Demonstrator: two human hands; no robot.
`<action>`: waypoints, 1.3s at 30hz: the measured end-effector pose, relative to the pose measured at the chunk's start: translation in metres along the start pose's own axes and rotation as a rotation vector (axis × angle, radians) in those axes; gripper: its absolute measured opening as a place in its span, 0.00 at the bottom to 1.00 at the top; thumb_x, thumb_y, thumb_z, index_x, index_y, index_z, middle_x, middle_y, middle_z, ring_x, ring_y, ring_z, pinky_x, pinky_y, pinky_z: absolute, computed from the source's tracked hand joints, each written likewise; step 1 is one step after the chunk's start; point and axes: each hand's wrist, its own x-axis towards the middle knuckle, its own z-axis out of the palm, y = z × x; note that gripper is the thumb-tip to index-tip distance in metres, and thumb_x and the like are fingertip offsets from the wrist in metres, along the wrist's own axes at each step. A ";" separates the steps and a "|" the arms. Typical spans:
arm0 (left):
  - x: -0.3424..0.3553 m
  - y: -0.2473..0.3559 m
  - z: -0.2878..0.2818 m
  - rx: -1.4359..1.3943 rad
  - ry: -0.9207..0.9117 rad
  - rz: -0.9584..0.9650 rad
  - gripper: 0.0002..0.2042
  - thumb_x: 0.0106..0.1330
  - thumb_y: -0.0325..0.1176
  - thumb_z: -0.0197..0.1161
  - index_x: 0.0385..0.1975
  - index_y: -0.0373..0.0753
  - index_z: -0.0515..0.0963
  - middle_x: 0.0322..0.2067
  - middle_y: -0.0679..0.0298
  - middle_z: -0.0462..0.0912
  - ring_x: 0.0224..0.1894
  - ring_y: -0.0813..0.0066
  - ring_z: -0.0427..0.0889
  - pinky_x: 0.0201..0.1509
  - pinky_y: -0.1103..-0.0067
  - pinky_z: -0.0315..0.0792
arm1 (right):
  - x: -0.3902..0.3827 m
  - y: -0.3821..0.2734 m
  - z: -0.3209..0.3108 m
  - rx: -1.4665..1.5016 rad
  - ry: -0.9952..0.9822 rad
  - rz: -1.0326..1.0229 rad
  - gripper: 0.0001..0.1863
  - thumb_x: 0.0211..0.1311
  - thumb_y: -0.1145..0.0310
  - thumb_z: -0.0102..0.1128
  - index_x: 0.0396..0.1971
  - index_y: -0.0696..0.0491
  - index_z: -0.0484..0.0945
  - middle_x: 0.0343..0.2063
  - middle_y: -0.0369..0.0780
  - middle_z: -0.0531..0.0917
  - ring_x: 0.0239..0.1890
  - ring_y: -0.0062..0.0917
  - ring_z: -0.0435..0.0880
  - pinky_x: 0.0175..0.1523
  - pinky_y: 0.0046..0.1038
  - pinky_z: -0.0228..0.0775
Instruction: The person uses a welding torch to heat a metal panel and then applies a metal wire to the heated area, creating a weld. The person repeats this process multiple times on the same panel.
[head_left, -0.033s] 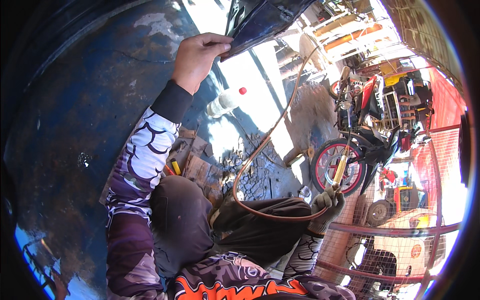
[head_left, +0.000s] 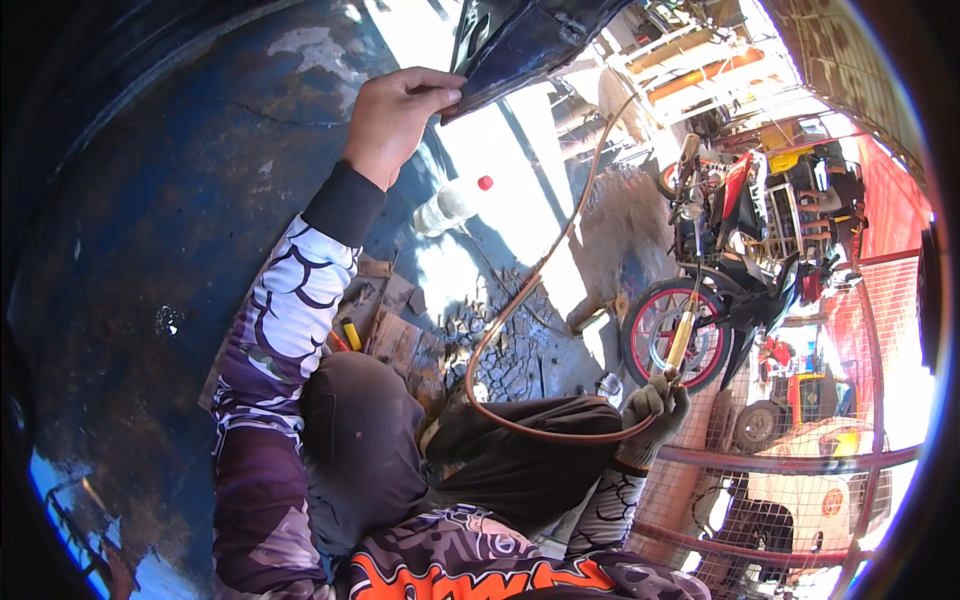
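Observation:
My bare left hand [head_left: 395, 115] reaches up and pinches the lower corner of a dark, glossy panel [head_left: 530, 55] between thumb and fingers. Most of that panel runs out of the top of the picture. Off to the right, my gloved right hand [head_left: 655, 410] is wrapped round what looks like a welding electrode holder [head_left: 682, 340] with a tan handle. A thin rod points up from its far end. From the gloved hand a brown cable [head_left: 475, 365] loops left, then rises toward the upper right.
A large blue, rust-worn metal surface [head_left: 170, 220] fills the left side. A clear bottle with a red cap [head_left: 448, 207] stands on the ground ahead. Wood pieces [head_left: 395, 340] and dark rubble lie before my knees. A motorcycle [head_left: 715, 270] and red-framed mesh [head_left: 780, 462] are at right.

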 end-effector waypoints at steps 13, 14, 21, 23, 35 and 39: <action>0.003 -0.001 -0.001 0.018 -0.009 0.035 0.10 0.67 0.24 0.67 0.47 0.31 0.86 0.37 0.61 0.89 0.39 0.77 0.86 0.47 0.82 0.76 | 0.006 0.002 -0.003 0.005 -0.043 0.012 0.20 0.78 0.62 0.48 0.59 0.61 0.71 0.29 0.37 0.74 0.21 0.18 0.71 0.24 0.24 0.61; 0.003 -0.001 -0.002 0.010 -0.016 0.045 0.10 0.67 0.25 0.67 0.47 0.31 0.86 0.37 0.61 0.89 0.38 0.77 0.86 0.48 0.82 0.76 | 0.006 0.002 -0.003 0.009 -0.041 0.011 0.20 0.78 0.62 0.48 0.59 0.61 0.71 0.29 0.37 0.74 0.21 0.18 0.71 0.24 0.24 0.61; 0.005 -0.005 -0.003 0.060 0.002 0.073 0.11 0.67 0.26 0.68 0.47 0.31 0.86 0.37 0.61 0.89 0.40 0.78 0.85 0.47 0.83 0.75 | 0.007 0.000 -0.004 -0.003 -0.041 0.013 0.20 0.79 0.61 0.47 0.58 0.62 0.71 0.29 0.37 0.73 0.21 0.18 0.70 0.24 0.24 0.59; 0.004 -0.006 -0.003 0.082 0.009 0.075 0.11 0.67 0.26 0.68 0.47 0.33 0.86 0.37 0.63 0.89 0.41 0.78 0.85 0.47 0.83 0.75 | 0.006 0.000 -0.004 -0.017 -0.035 0.017 0.20 0.79 0.61 0.47 0.58 0.62 0.71 0.29 0.37 0.73 0.21 0.18 0.70 0.24 0.24 0.60; 0.002 -0.003 -0.002 0.041 0.013 0.038 0.10 0.67 0.28 0.70 0.45 0.38 0.89 0.34 0.70 0.87 0.34 0.84 0.77 0.41 0.84 0.71 | 0.007 0.002 -0.002 0.010 -0.062 0.017 0.21 0.79 0.61 0.47 0.59 0.63 0.71 0.29 0.36 0.72 0.21 0.18 0.69 0.25 0.24 0.60; 0.000 -0.001 0.001 0.053 0.031 0.013 0.09 0.66 0.29 0.70 0.45 0.39 0.89 0.32 0.72 0.86 0.32 0.85 0.75 0.38 0.85 0.70 | 0.007 0.002 -0.001 0.008 -0.047 0.009 0.21 0.79 0.62 0.48 0.59 0.63 0.71 0.28 0.36 0.71 0.21 0.17 0.68 0.25 0.23 0.58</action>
